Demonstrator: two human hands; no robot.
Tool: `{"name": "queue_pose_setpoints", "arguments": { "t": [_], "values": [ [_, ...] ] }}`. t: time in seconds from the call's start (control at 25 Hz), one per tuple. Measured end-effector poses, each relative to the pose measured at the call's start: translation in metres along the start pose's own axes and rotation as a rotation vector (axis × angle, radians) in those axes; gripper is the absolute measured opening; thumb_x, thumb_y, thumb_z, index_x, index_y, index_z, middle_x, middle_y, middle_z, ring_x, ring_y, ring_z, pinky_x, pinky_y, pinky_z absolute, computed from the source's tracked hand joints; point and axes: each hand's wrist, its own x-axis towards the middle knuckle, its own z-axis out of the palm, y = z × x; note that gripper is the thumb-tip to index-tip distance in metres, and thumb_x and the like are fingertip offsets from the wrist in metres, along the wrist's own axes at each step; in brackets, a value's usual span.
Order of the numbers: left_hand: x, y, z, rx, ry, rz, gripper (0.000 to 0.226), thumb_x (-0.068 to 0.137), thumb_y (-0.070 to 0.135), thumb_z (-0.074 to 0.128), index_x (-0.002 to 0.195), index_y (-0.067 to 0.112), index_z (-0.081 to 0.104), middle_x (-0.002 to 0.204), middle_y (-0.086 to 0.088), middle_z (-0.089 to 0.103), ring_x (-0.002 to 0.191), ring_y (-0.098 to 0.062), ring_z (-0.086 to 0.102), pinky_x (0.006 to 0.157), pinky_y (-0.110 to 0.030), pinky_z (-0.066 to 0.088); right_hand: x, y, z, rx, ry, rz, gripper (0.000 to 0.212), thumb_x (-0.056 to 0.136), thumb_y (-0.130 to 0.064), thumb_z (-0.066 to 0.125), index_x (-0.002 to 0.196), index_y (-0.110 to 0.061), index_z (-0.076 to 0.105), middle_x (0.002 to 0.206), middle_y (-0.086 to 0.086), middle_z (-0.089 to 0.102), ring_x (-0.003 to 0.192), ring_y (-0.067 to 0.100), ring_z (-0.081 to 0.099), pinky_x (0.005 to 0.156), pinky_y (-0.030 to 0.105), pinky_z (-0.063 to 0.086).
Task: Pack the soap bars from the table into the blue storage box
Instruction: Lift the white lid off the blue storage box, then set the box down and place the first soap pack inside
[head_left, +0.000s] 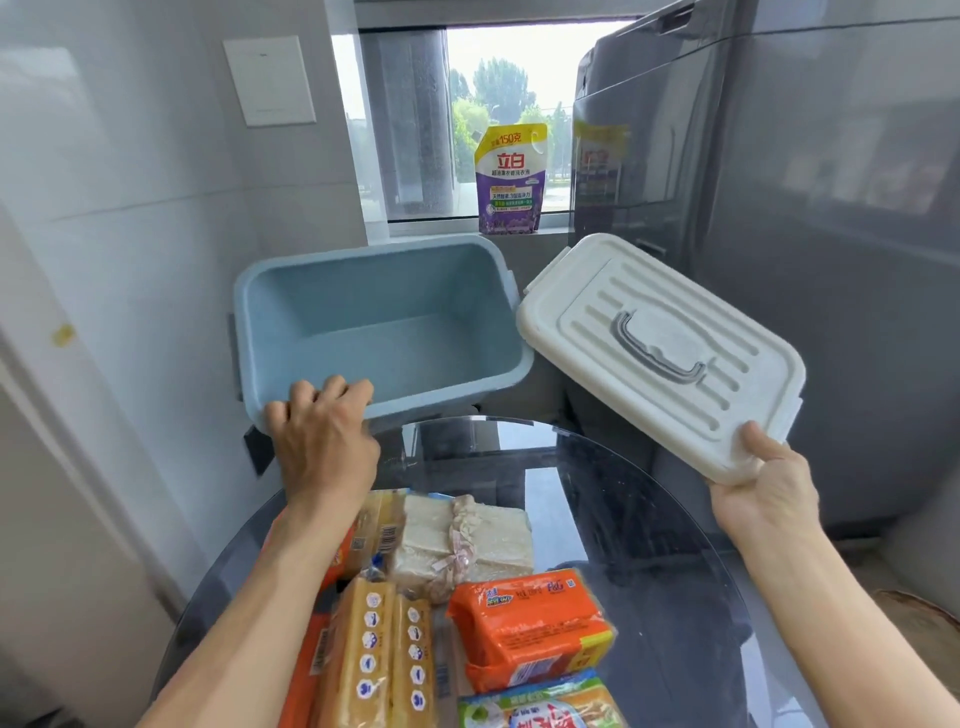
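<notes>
The blue storage box (384, 317) is tilted toward me beyond the table's far edge, empty and with no lid on. My left hand (322, 436) grips its near rim at the left corner. My right hand (763, 478) holds the white lid (660, 353) by its near right corner, raised and tilted to the right of the box. On the table near me lie several wrapped soap bars: an orange pack (530, 623), yellow bars in clear wrap (379, 660), a pale bundle tied with a ribbon (467, 540) and a green-labelled pack (540, 706).
The round dark glass table (649, 545) fills the lower middle. A purple detergent pouch (511, 179) stands on the window sill behind the box. A grey appliance (779, 208) rises on the right, a tiled wall on the left.
</notes>
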Motion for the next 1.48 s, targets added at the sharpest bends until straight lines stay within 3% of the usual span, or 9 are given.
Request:
{"name": "queue_pose_setpoints", "arguments": {
  "t": [0.32,0.44,0.6,0.72,0.96,1.08,1.2,1.36,1.48],
  "values": [
    [0.011,-0.019,-0.007,-0.048,0.116,-0.056,0.026,0.073,0.003,0.078,0.076,0.012,0.054,0.078,-0.01,0.062,0.08,-0.035,0.047,0.067,-0.038,0.018,0.014,0.043,-0.03,-0.442,0.012,-0.047,0.043,0.09,0.003,0.061,0.13,-0.007,0.052,0.126,0.013,0.063,0.111,0.033,0.063,0.092,0.049,0.053],
    [0.008,-0.003,-0.009,-0.128,0.077,0.09,0.03,0.07,0.003,0.08,0.073,0.015,0.053,0.074,-0.002,0.059,0.076,-0.03,0.047,0.067,-0.036,0.02,0.012,0.065,-0.032,-0.772,0.001,-0.044,0.035,0.085,-0.002,0.069,0.117,-0.008,0.056,0.114,0.014,0.066,0.095,0.032,0.064,0.072,0.038,0.053],
    [0.006,0.025,-0.009,-0.195,0.007,0.319,0.031,0.067,0.009,0.084,0.073,0.017,0.055,0.072,0.006,0.059,0.075,-0.027,0.047,0.066,-0.035,0.02,0.009,0.065,-0.031,-1.549,-0.019,-0.11,0.028,0.076,-0.043,0.072,0.088,-0.019,0.064,0.091,0.002,0.072,0.086,0.028,0.065,0.088,0.046,0.046],
    [0.002,0.045,-0.004,-0.246,-0.05,0.397,0.029,0.065,0.011,0.086,0.075,0.018,0.06,0.074,0.009,0.062,0.076,-0.025,0.049,0.067,-0.034,0.021,0.007,0.061,-0.034,-1.841,-0.038,-0.069,0.03,0.074,-0.038,0.065,0.095,-0.017,0.061,0.103,0.005,0.067,0.1,0.031,0.059,0.089,0.045,0.034],
    [-0.002,0.065,0.008,-0.271,-0.03,0.428,0.032,0.066,0.003,0.081,0.069,0.019,0.053,0.066,0.01,0.053,0.072,-0.023,0.044,0.066,-0.033,0.018,0.003,0.008,-0.01,-1.249,0.11,-0.569,0.039,0.087,-0.008,0.051,0.124,-0.017,0.058,0.127,0.006,0.063,0.11,0.027,0.058,0.096,0.041,0.04],
    [-0.004,0.074,0.011,-0.291,-0.04,0.417,0.033,0.065,-0.003,0.074,0.065,0.02,0.05,0.064,0.01,0.051,0.071,-0.022,0.043,0.065,-0.033,0.015,-0.023,-0.008,0.009,-1.068,-0.181,-1.031,0.028,0.092,-0.024,0.054,0.119,-0.021,0.058,0.116,-0.005,0.062,0.101,0.019,0.057,0.089,0.034,0.041],
    [-0.002,0.083,0.015,-0.372,-0.045,0.388,0.038,0.07,-0.002,0.074,0.067,0.024,0.046,0.066,0.015,0.045,0.073,-0.017,0.036,0.066,-0.032,0.018,-0.045,-0.007,0.023,-1.421,-0.688,-1.371,0.034,0.089,-0.049,0.058,0.113,-0.025,0.063,0.105,-0.015,0.062,0.102,0.009,0.051,0.098,0.035,0.033],
    [0.0,0.085,0.023,-0.399,-0.085,0.372,0.036,0.073,0.012,0.082,0.069,0.022,0.048,0.069,0.016,0.042,0.074,-0.017,0.034,0.067,-0.034,0.024,-0.048,0.011,0.025,-1.836,-0.838,-1.309,0.018,0.079,-0.031,0.079,0.093,-0.022,0.073,0.08,-0.009,0.072,0.085,0.023,0.065,0.106,0.044,0.03],
    [-0.003,0.083,0.03,-0.413,-0.093,0.334,0.029,0.076,0.015,0.081,0.07,0.021,0.053,0.071,0.013,0.049,0.076,-0.02,0.041,0.071,-0.035,0.028,-0.047,0.018,0.029,-1.907,-0.875,-1.244,0.009,0.081,-0.011,0.071,0.077,-0.017,0.067,0.064,-0.005,0.065,0.059,0.027,0.056,0.084,0.034,0.041]
  ]
}}
